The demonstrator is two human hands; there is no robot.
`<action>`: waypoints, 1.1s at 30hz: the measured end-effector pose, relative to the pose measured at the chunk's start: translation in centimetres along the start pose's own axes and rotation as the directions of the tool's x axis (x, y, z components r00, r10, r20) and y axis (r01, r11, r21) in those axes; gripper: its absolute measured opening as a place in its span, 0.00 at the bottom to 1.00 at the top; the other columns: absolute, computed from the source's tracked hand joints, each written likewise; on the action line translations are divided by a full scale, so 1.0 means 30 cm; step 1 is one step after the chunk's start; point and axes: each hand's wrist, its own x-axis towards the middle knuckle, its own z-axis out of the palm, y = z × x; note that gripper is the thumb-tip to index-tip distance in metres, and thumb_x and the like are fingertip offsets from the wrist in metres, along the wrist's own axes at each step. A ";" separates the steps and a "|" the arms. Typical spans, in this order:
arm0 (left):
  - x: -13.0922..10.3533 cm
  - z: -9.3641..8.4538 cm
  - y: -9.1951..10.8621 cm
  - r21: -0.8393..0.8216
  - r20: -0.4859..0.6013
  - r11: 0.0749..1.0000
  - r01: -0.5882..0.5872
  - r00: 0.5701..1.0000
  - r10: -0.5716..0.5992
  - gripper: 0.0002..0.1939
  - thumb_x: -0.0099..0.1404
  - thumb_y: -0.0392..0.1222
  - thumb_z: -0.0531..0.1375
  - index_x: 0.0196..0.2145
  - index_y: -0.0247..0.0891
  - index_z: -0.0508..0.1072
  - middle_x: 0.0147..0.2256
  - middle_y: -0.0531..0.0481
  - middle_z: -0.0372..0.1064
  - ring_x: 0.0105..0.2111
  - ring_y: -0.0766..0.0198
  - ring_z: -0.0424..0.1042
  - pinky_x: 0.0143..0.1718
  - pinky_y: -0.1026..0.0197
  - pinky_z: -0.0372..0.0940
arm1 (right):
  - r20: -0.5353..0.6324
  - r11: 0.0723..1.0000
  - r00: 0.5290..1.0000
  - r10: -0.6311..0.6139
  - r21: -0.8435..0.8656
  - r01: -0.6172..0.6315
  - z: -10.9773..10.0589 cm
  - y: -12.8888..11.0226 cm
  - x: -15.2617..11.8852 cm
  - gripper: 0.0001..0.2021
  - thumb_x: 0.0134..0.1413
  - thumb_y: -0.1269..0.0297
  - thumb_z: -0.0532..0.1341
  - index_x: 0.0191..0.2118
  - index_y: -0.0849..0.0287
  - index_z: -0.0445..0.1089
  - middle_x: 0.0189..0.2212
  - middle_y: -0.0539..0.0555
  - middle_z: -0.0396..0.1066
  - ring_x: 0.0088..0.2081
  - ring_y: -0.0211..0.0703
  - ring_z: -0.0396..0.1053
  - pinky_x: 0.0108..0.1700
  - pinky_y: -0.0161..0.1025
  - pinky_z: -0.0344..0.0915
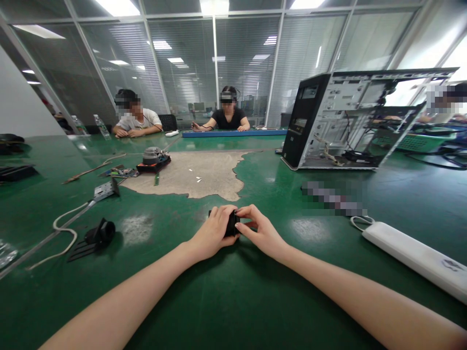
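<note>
My left hand (212, 231) wraps over a small black boxy part (231, 225) low over the green table (204, 301). From the other side, my right hand (261, 232) pinches the part's right edge between thumb and fingers. Fingers cover much of the part, so its exact kind cannot be made out. Left of my forearm lies a black plastic duct-like piece (100, 233) with a round opening and flat prongs. A small metal bracket (105, 190) rests farther back, beside a pale cable (65, 226).
An opened computer case (308, 124) stands at the back right. A white power strip (412, 255) lies at the right. Beyond a bare tan patch (204, 175) sit two people; a heatsink-and-fan unit (153, 158) and circuit boards (122, 172) lie left of centre.
</note>
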 end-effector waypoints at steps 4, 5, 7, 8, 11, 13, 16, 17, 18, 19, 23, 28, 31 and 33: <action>-0.001 0.005 -0.006 -0.002 -0.008 1.000 0.001 1.000 -0.001 0.27 0.56 0.38 0.57 0.51 0.37 0.51 0.48 0.42 0.55 0.44 0.55 0.57 0.46 0.51 0.57 | 0.040 0.995 0.995 0.092 0.046 -0.094 0.002 0.000 0.001 0.12 0.49 0.67 0.57 0.41 0.58 0.58 0.39 0.54 0.63 0.40 0.40 0.66 0.38 0.39 0.67; -0.002 0.006 -0.006 -0.004 -0.009 1.000 0.000 1.000 0.000 0.27 0.56 0.38 0.57 0.51 0.37 0.51 0.48 0.42 0.55 0.44 0.55 0.57 0.46 0.51 0.57 | 0.057 0.992 0.993 0.106 0.055 -0.109 0.002 -0.002 0.000 0.12 0.50 0.67 0.56 0.41 0.58 0.58 0.38 0.54 0.63 0.39 0.39 0.66 0.38 0.39 0.68; -0.003 0.005 -0.005 -0.008 -0.007 1.000 0.001 1.000 -0.001 0.27 0.56 0.38 0.58 0.51 0.37 0.51 0.48 0.42 0.55 0.44 0.55 0.57 0.46 0.51 0.57 | 0.075 0.993 0.992 0.099 0.053 -0.103 0.001 -0.006 -0.001 0.11 0.49 0.67 0.56 0.41 0.57 0.58 0.37 0.53 0.64 0.38 0.39 0.66 0.37 0.38 0.68; -0.003 0.004 -0.004 -0.009 -0.005 1.000 0.003 1.000 -0.003 0.27 0.55 0.37 0.58 0.51 0.36 0.51 0.48 0.42 0.55 0.44 0.55 0.57 0.46 0.51 0.57 | 0.074 0.996 0.994 0.078 0.044 -0.082 -0.001 -0.008 -0.002 0.11 0.49 0.68 0.57 0.40 0.57 0.59 0.37 0.52 0.63 0.39 0.39 0.66 0.37 0.38 0.67; -0.004 0.000 0.001 -0.009 -0.005 1.000 0.003 1.000 -0.003 0.27 0.55 0.37 0.58 0.51 0.36 0.51 0.48 0.41 0.55 0.44 0.55 0.57 0.46 0.51 0.57 | 0.037 1.000 0.999 0.006 0.000 -0.006 -0.005 -0.013 -0.004 0.10 0.48 0.69 0.58 0.38 0.56 0.60 0.37 0.52 0.63 0.42 0.40 0.64 0.38 0.37 0.67; -0.003 -0.002 0.003 -0.010 -0.008 1.000 -0.002 1.000 0.002 0.27 0.56 0.37 0.57 0.51 0.36 0.50 0.48 0.41 0.55 0.44 0.55 0.57 0.46 0.51 0.57 | 0.012 1.000 1.000 -0.011 -0.023 0.011 -0.007 -0.012 -0.004 0.08 0.48 0.68 0.57 0.37 0.56 0.61 0.37 0.52 0.63 0.42 0.40 0.64 0.39 0.37 0.66; -0.002 -0.001 0.002 -0.011 -0.014 1.000 -0.006 1.000 0.006 0.27 0.57 0.38 0.57 0.51 0.37 0.50 0.48 0.42 0.56 0.44 0.55 0.57 0.45 0.50 0.57 | 0.014 1.000 1.000 0.007 -0.007 -0.007 -0.004 -0.004 -0.001 0.07 0.49 0.67 0.57 0.37 0.57 0.61 0.36 0.52 0.63 0.42 0.40 0.65 0.38 0.38 0.66; -0.002 0.000 0.001 -0.012 -0.014 1.000 -0.005 1.000 0.005 0.27 0.57 0.38 0.57 0.51 0.37 0.50 0.47 0.42 0.56 0.44 0.55 0.57 0.45 0.50 0.57 | 0.021 1.000 1.000 0.019 0.009 -0.020 -0.003 -0.001 0.000 0.08 0.49 0.67 0.57 0.37 0.57 0.60 0.36 0.52 0.63 0.42 0.40 0.65 0.38 0.38 0.67; -0.002 0.001 0.000 -0.013 -0.014 1.000 -0.003 1.000 0.002 0.27 0.57 0.38 0.57 0.51 0.37 0.50 0.47 0.42 0.56 0.43 0.55 0.57 0.45 0.50 0.57 | 0.028 0.999 0.999 0.036 0.026 -0.037 -0.002 0.002 0.001 0.09 0.49 0.67 0.57 0.38 0.57 0.60 0.37 0.52 0.63 0.41 0.40 0.65 0.38 0.38 0.67; -0.002 0.002 -0.001 -0.014 -0.012 1.000 0.000 1.000 0.000 0.27 0.57 0.38 0.57 0.51 0.37 0.50 0.48 0.42 0.56 0.43 0.55 0.57 0.45 0.50 0.57 | 0.035 0.998 0.998 0.056 0.041 -0.057 -0.001 0.004 0.001 0.10 0.49 0.67 0.57 0.40 0.56 0.59 0.38 0.52 0.63 0.41 0.40 0.65 0.38 0.38 0.67; -0.004 0.002 -0.003 -0.015 -0.002 1.000 0.006 1.000 -0.006 0.27 0.56 0.38 0.58 0.51 0.37 0.51 0.48 0.42 0.55 0.44 0.55 0.57 0.46 0.50 0.57 | 0.062 0.995 0.994 0.087 0.044 -0.090 0.000 0.005 0.000 0.12 0.49 0.67 0.57 0.42 0.57 0.58 0.38 0.53 0.64 0.38 0.39 0.66 0.37 0.39 0.68; -0.004 -0.002 -0.001 -0.019 -0.001 1.000 0.005 1.000 -0.005 0.28 0.54 0.36 0.58 0.51 0.37 0.50 0.48 0.42 0.55 0.44 0.55 0.57 0.46 0.51 0.57 | 0.033 1.000 0.999 -0.017 -0.021 0.017 -0.001 -0.008 -0.006 0.13 0.47 0.70 0.58 0.40 0.56 0.60 0.38 0.53 0.62 0.41 0.41 0.65 0.37 0.38 0.68; -0.003 -0.002 0.000 -0.011 0.001 1.000 0.003 1.000 -0.003 0.28 0.55 0.37 0.58 0.51 0.36 0.51 0.48 0.42 0.55 0.44 0.55 0.56 0.46 0.52 0.57 | 0.010 0.998 0.998 -0.055 -0.031 0.055 0.000 -0.009 -0.006 0.12 0.46 0.71 0.57 0.39 0.56 0.60 0.38 0.53 0.62 0.43 0.41 0.64 0.38 0.38 0.67; -0.002 -0.001 0.001 -0.003 0.005 1.000 0.002 1.000 -0.002 0.28 0.55 0.37 0.58 0.51 0.36 0.50 0.48 0.42 0.55 0.44 0.55 0.56 0.47 0.51 0.56 | 0.005 0.998 0.999 -0.051 -0.025 0.051 0.000 -0.006 -0.005 0.10 0.47 0.70 0.57 0.38 0.56 0.60 0.39 0.52 0.62 0.43 0.40 0.63 0.38 0.37 0.67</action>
